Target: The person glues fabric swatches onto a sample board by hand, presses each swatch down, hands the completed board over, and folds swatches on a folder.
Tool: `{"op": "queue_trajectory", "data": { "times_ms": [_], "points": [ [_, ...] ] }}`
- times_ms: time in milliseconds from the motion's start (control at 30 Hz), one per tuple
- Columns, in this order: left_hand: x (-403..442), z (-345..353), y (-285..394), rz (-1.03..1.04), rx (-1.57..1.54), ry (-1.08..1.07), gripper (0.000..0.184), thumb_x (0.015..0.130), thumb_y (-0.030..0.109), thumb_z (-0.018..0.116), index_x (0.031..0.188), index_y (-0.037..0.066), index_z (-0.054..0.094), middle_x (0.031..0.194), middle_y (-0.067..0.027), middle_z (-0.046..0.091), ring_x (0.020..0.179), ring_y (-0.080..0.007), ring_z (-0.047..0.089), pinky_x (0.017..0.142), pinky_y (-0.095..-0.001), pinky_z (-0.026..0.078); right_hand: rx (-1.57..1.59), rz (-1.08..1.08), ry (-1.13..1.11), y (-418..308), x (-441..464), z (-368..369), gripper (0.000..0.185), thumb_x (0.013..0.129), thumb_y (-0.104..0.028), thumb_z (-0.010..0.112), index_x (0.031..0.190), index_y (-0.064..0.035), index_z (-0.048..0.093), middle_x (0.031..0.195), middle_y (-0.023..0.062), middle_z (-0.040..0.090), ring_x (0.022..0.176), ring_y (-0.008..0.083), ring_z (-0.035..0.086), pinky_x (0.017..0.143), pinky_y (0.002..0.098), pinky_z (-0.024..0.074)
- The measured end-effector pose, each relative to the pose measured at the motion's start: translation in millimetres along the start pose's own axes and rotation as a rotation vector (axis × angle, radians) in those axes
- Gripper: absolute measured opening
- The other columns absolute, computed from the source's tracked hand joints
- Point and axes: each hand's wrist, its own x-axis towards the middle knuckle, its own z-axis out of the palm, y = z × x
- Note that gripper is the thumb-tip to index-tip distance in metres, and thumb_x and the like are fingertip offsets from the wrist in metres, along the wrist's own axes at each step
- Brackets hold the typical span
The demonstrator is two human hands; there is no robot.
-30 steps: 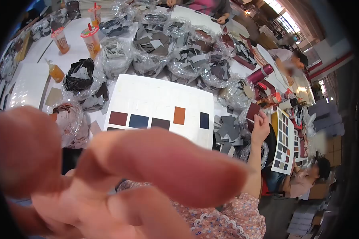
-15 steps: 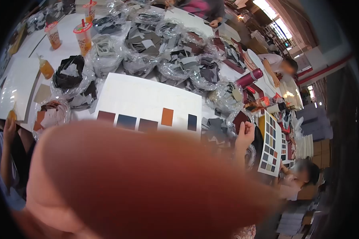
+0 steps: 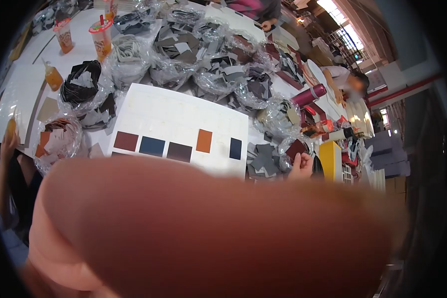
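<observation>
A large, out-of-focus skin-toned shape, apparently my left hand point(image 3: 198, 228), is very close to the camera and covers the lower view. Its fingers cannot be made out. Beyond it, my right hand point(image 3: 301, 165) pinches a dark red swatch point(image 3: 296, 148) between thumb and fingers, beside a clear plastic bag. My right wrist and forearm are hidden. A white board point(image 3: 174, 109) lies on the table, bearing a maroon swatch point(image 3: 126, 141), a blue swatch point(image 3: 152, 146), a grey-purple swatch point(image 3: 179, 152), an orange swatch point(image 3: 204, 141) and a navy swatch point(image 3: 236, 148). The board's lower part is covered.
Several plastic bags of grey swatches point(image 3: 176, 42) crowd the table behind the board. Loose grey swatches point(image 3: 264, 160) lie right of it. Drink cups point(image 3: 101, 39) stand at the back left, and a maroon bottle point(image 3: 309, 94) lies right. Another person's hand point(image 3: 8, 144) holds a squeeze bottle point(image 3: 11, 128).
The blurred shape reaches farther right and hides more there. The swatch chart and the person at lower right are out of sight. My right hand still pinches the swatch.
</observation>
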Motion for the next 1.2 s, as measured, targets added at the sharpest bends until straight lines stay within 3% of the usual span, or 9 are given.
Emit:
{"op": "queue_trajectory", "data": {
  "times_ms": [367, 533, 567, 633, 800, 867, 1000, 1067, 1200],
  "points": [
    [19, -4, 7, -0.173, -0.211, -0.230, 0.034, 0.105, 0.013, 0.013, 0.134, 0.006, 0.029, 0.132, -0.0260, 0.039, 0.098, -0.0264, 0.061, 0.090, -0.0490, 0.053, 0.004, -0.026, -0.030, -4, -2, -1, 0.014, 0.094, -0.011, 0.062, 0.100, -0.0004, 0.055, 0.087, 0.0010, 0.057, 0.078, 0.0066, 0.052, 0.071, 0.0208, 0.0440],
    [0, -28, 12, -0.181, -0.120, -0.129, 0.030, 0.104, 0.007, 0.015, 0.129, 0.005, 0.031, 0.132, -0.0238, 0.041, 0.098, -0.0219, 0.061, 0.092, -0.0483, 0.052, -0.001, -0.030, -0.021, -7, -1, 1, 0.014, 0.094, -0.012, 0.062, 0.100, -0.0007, 0.056, 0.087, 0.0006, 0.057, 0.077, 0.0065, 0.053, 0.071, 0.0209, 0.0443],
    [-35, -65, 11, -0.182, -0.090, -0.051, 0.030, 0.104, 0.006, 0.014, 0.128, 0.004, 0.032, 0.131, -0.0234, 0.041, 0.097, -0.0226, 0.061, 0.092, -0.0470, 0.053, -0.001, -0.034, -0.027, -7, -2, 0, 0.014, 0.094, -0.012, 0.062, 0.100, -0.0007, 0.056, 0.087, 0.0006, 0.057, 0.078, 0.0066, 0.053, 0.071, 0.0209, 0.0444],
    [-40, -71, 9, -0.181, -0.076, -0.009, 0.029, 0.104, 0.006, 0.014, 0.126, 0.004, 0.033, 0.132, -0.0226, 0.041, 0.093, -0.0205, 0.061, 0.090, -0.0412, 0.053, -0.008, -0.024, -0.031, -7, -3, 0, 0.014, 0.094, -0.011, 0.062, 0.101, -0.0007, 0.056, 0.088, 0.0009, 0.057, 0.078, 0.0067, 0.053, 0.071, 0.0210, 0.0448],
    [18, -13, -3, -0.168, -0.139, -0.212, 0.031, 0.104, 0.007, 0.014, 0.121, 0.001, 0.039, 0.137, -0.0213, 0.039, 0.087, -0.0066, 0.060, 0.082, -0.0184, 0.053, 0.009, -0.017, -0.030, 4, -1, -1, 0.014, 0.094, -0.011, 0.061, 0.102, 0.0000, 0.055, 0.090, 0.0015, 0.058, 0.080, 0.0071, 0.054, 0.072, 0.0209, 0.0454],
    [33, -16, 8, -0.366, -0.349, -0.148, 0.031, 0.104, 0.008, 0.014, 0.122, 0.000, 0.039, 0.138, -0.0228, 0.038, 0.087, -0.0085, 0.060, 0.082, -0.0177, 0.054, -0.034, 0.020, -0.030, -1, -3, 0, 0.014, 0.095, -0.010, 0.061, 0.102, 0.0002, 0.055, 0.090, 0.0019, 0.058, 0.081, 0.0072, 0.054, 0.072, 0.0209, 0.0453],
    [54, -44, 49, -1.177, -1.162, 0.292, 0.032, 0.105, 0.014, 0.016, 0.128, 0.001, 0.035, 0.134, -0.0300, 0.037, 0.095, -0.0270, 0.064, 0.088, -0.0327, 0.056, 0.026, -0.005, -0.045, 2, -4, 1, 0.014, 0.095, -0.010, 0.061, 0.102, -0.0001, 0.055, 0.089, 0.0013, 0.057, 0.080, 0.0073, 0.053, 0.073, 0.0211, 0.0447],
    [56, -44, 49, -1.188, -1.098, 0.267, 0.035, 0.105, 0.016, 0.015, 0.131, 0.000, 0.033, 0.134, -0.0307, 0.037, 0.095, -0.0287, 0.065, 0.089, -0.0344, 0.056, -0.004, -0.009, -0.040, -5, -7, 3, 0.014, 0.095, -0.010, 0.061, 0.102, -0.0001, 0.054, 0.089, 0.0012, 0.056, 0.080, 0.0072, 0.052, 0.072, 0.0210, 0.0441],
    [28, -17, 13, -0.320, -0.083, -0.207, 0.043, 0.106, 0.020, 0.013, 0.140, -0.001, 0.029, 0.137, -0.0263, 0.041, 0.087, -0.0170, 0.064, 0.086, -0.0260, 0.054, 0.027, -0.017, -0.033, -1, -9, 8, 0.014, 0.095, -0.011, 0.061, 0.101, -0.0001, 0.054, 0.089, 0.0009, 0.055, 0.079, 0.0068, 0.051, 0.071, 0.0210, 0.0433]
  ]
}}
